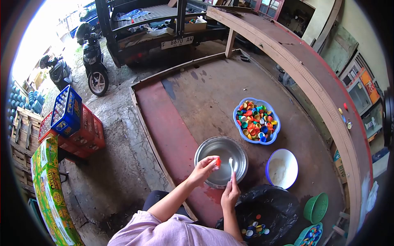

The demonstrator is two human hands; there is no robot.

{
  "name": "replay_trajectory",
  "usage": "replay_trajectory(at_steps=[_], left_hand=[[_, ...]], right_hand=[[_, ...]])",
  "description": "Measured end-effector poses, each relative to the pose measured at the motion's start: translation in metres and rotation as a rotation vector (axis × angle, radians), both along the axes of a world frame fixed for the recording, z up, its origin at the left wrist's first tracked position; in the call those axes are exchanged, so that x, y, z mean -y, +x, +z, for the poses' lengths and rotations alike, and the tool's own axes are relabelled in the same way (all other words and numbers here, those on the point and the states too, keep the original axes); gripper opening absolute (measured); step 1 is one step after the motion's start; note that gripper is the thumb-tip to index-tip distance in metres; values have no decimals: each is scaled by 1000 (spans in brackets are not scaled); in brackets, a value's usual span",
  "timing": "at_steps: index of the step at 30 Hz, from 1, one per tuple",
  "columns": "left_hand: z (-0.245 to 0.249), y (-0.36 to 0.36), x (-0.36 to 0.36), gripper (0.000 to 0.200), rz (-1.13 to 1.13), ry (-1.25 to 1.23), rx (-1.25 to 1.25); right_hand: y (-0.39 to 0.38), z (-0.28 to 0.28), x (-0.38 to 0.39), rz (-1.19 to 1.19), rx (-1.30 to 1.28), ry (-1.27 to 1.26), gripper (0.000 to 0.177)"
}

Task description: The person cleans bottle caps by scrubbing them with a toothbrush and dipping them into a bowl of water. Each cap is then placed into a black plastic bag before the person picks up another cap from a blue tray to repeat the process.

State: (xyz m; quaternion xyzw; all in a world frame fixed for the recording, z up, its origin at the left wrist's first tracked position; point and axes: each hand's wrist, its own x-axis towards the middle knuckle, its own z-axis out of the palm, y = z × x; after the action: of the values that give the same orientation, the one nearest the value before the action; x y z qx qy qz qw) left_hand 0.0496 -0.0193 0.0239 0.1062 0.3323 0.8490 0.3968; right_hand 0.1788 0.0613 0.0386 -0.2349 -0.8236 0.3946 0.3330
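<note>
My left hand (202,170) pinches a red bottle cap (218,162) over the wide metal bowl (198,152). In my right hand (230,194) is a slim, pale toothbrush (232,166), its head pointing away from me above the same bowl. The toothbrush and the cap are apart. Beyond the bowl, a blue scalloped basin (235,119) is heaped with caps of many colours. A white bowl with a blue rim (283,167) stands to the right, with something pale in its bottom. By my right forearm, a black plastic bag (271,205) lies open with several caps inside.
A raised wooden edge (154,137) borders the low table (205,98). At right are a green basket (316,208) and a teal basin of caps (304,237). A long raised ledge (287,53) curves past the right side. Bottle crates (82,131) stand on the left floor.
</note>
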Motion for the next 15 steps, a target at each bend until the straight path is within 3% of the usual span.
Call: replay_trajectory(at_steps=[3, 5, 8, 10, 15], left_hand=[[1, 1, -2, 23, -20, 55, 46], [1, 2, -4, 22, -28, 61, 72], [1, 6, -4, 21, -30, 32, 113], [2, 8, -4, 20, -6, 23, 108], [8, 2, -2, 17, -49, 48, 83]], right_hand=[[7, -6, 11, 163, 43, 148, 39], [8, -1, 2, 106, 118, 43, 39], [7, 6, 1, 30, 22, 16, 38], [13, 10, 6, 154, 70, 12, 36], [16, 2, 4, 159, 5, 146, 36]])
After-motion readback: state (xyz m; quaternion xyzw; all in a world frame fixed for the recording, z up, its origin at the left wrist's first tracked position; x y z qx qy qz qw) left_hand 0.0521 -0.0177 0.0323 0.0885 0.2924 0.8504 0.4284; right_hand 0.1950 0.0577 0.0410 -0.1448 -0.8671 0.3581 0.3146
